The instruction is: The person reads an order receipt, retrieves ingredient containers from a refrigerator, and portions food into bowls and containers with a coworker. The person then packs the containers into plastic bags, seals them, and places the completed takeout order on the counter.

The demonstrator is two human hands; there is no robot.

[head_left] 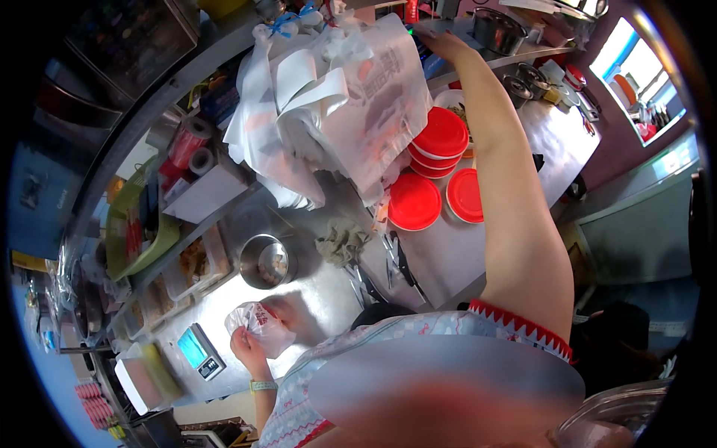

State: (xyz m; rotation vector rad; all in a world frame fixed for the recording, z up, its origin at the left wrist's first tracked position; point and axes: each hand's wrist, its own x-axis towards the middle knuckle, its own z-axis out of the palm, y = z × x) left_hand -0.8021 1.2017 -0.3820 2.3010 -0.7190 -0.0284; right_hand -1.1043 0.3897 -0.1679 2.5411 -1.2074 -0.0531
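My left hand (250, 352) is closed on a thin clear plastic bag (270, 328) with reddish print, low over the metal worktop. What the bag holds is hard to make out. A digital scale (202, 351) with a lit screen lies left of it, and a steel pot (267, 261) with pale round pieces inside stands beyond. My right arm stretches up to the shelf, where my right hand (442, 46) has its fingers extended near a dark blue object (432, 66). Nothing shows in that hand, though its fingertips are dim.
White plastic bags (336, 104) hang from the shelf over the worktop. Red-lidded tubs (414, 201) sit beside my right arm. A crumpled cloth (343, 243) and several dark-handled tools (396, 261) lie mid-table. Food containers (196, 261) and a green basket (123, 224) line the left.
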